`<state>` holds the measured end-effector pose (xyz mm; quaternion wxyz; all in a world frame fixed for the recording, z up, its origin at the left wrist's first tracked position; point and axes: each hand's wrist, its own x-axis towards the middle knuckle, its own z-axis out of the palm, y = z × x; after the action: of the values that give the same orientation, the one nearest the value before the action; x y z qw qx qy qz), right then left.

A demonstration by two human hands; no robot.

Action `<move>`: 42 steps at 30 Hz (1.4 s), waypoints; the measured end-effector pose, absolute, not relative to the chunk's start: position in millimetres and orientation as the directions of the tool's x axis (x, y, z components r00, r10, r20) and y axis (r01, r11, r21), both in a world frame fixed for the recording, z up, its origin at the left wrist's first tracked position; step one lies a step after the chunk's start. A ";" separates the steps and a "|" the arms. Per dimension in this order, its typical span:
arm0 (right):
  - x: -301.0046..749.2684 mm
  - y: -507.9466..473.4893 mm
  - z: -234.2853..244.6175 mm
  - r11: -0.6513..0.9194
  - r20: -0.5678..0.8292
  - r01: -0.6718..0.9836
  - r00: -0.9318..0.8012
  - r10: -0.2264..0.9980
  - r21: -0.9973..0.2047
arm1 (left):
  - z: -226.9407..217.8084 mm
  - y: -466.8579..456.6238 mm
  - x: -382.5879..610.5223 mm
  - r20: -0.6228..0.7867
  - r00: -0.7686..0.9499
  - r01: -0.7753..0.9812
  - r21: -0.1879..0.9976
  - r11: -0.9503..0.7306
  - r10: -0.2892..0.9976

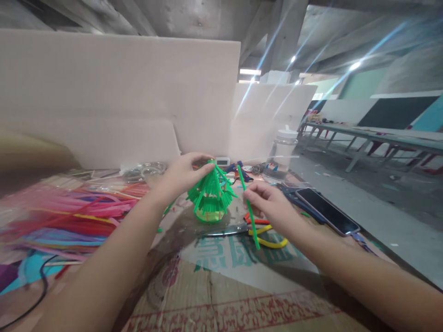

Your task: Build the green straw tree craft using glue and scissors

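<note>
Head view: left hand (187, 174), arched from the left, pinches the top of a green miniature tree (211, 201) at centre; right hand (268, 204) grips a tilted green pipe cleaner (253, 223). Scissors (237, 228) lie nearer, handles partly covered; the coloured pipe-cleaner heap (90, 207), left, is blurred.

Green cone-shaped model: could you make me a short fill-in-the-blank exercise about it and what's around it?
1. The left hand is at the ____, not the base, of the green cone-shaped model.
2. The strip in the right hand is ____ in colour.
3. The phone lies to the person's ____ of the model.
4. The clear jar has a ____ lid.

Missing words: top; green; right; white.
</note>
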<state>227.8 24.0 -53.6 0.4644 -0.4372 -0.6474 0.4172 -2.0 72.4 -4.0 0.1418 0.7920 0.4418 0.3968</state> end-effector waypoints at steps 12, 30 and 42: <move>192.2 21.7 -85.4 0.067 0.066 -0.006 -0.236 0.969 -0.998 | -2.7 71.4 -9.9 0.420 0.396 0.506 0.642 -0.575 0.817; 186.6 17.4 -78.3 0.007 0.041 -0.149 -0.222 0.974 -0.989 | 3.4 61.0 -9.3 0.407 0.429 0.537 0.603 -0.590 0.806; 182.6 13.6 -77.3 -0.111 -0.030 -0.284 -0.276 0.961 -0.952 | 4.3 57.9 -8.6 0.416 0.438 0.539 0.589 -0.603 0.797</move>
<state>182.6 13.6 -77.3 0.4788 -0.3646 -0.4638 0.6502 -8.6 57.9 4.3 0.1882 0.8267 0.4041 0.3435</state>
